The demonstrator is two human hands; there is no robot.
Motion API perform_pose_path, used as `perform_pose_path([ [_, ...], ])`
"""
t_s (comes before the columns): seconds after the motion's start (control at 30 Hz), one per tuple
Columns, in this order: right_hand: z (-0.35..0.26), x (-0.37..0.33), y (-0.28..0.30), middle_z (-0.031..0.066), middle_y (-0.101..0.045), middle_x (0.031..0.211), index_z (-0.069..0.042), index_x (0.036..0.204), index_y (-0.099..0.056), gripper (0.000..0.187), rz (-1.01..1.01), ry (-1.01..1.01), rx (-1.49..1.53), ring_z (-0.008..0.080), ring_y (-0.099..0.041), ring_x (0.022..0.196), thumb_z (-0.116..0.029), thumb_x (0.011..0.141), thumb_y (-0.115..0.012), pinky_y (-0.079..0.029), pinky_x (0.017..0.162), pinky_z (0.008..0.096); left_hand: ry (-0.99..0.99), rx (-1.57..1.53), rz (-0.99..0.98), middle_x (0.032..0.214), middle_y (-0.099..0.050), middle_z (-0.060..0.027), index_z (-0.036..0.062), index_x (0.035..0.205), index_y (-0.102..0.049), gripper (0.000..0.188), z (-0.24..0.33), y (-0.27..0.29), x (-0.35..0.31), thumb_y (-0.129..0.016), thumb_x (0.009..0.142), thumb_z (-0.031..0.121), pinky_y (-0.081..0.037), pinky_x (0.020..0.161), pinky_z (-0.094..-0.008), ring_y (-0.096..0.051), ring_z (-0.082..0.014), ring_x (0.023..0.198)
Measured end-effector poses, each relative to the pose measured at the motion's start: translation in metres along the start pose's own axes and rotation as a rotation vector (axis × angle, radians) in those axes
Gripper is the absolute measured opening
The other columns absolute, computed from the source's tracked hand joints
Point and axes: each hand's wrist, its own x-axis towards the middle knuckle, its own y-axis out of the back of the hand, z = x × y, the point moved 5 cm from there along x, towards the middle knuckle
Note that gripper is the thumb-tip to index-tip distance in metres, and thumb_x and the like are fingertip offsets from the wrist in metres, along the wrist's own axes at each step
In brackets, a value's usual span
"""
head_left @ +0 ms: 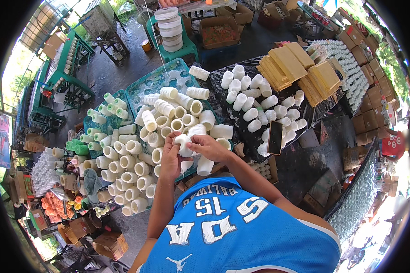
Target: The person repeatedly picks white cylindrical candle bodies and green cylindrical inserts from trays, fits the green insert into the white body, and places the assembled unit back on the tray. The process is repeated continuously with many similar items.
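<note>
Both my hands are closed round a white wax-like cylinder with rounded edges, in front of my chest. My left hand grips its left side, thumb and fingers bent. From the right, my right hand presses its thumb and fingers against it. Just beyond them is a heap of hollow cream-coloured cylinders, many lying with their open ends toward me. Another white piece lies right behind my right hand, and a further cylinder lies below it.
A teal openwork tray lies under the cylinders. To the right, a black-covered table bears finished-looking white cylinders, a phone and stacked yellow slabs. Beyond, a green stool carries stacked white rings. Cardboard boxes line the right.
</note>
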Motion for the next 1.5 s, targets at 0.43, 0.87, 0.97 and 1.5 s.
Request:
perform_pose_path([
  [0.43,-0.032,-0.002,-0.077,0.0078,-0.052,0.069,-0.001,0.083,-0.056,0.019,0.537,0.316,-0.456,0.0176,-0.052,0.064,0.000,0.082,-0.074,-0.042,0.059,0.0382,-0.560,0.841,0.539,0.097,-0.058,-0.0160,0.0011,0.107,-0.052,0.039,0.019,0.028,-0.045,-0.079,0.079,0.000,-0.050,0.080,-0.0421,-0.060,-0.0319,0.087],
  [0.87,0.002,0.041,-0.084,0.0200,-0.073,0.104,0.000,0.116,-0.061,0.029,0.372,0.115,-0.560,0.0304,-0.073,0.094,0.000,0.089,-0.070,-0.056,0.083,0.0396,-0.140,0.232,0.125,0.142,-0.055,-0.0083,0.0053,0.155,-0.044,0.051,-0.028,0.083,-0.052,-0.063,0.111,0.023,-0.067,0.091,-0.0410,-0.064,-0.0191,0.123],
  [0.97,0.006,0.043,-0.092,0.0153,-0.071,0.120,-0.001,0.134,-0.059,0.043,0.101,0.041,-0.353,0.0239,-0.069,0.109,-0.001,0.092,-0.065,-0.055,0.091,0.0358,-0.029,-0.051,0.068,0.141,-0.064,-0.0051,0.0081,0.151,-0.050,0.047,-0.011,0.084,-0.060,-0.060,0.113,0.033,-0.065,0.090,-0.0401,-0.067,-0.0159,0.121],
  [1.5,-0.055,0.054,-0.108,0.0108,-0.078,0.108,-0.002,0.117,-0.070,0.032,0.242,0.282,-0.538,0.0194,-0.075,0.092,0.007,0.086,-0.066,-0.058,0.081,0.0317,-0.098,-0.189,-0.041,0.099,-0.069,0.0000,0.0115,0.130,-0.062,0.036,-0.004,0.092,-0.053,-0.054,0.115,0.043,-0.056,0.067,-0.0321,-0.060,-0.0084,0.073],
])
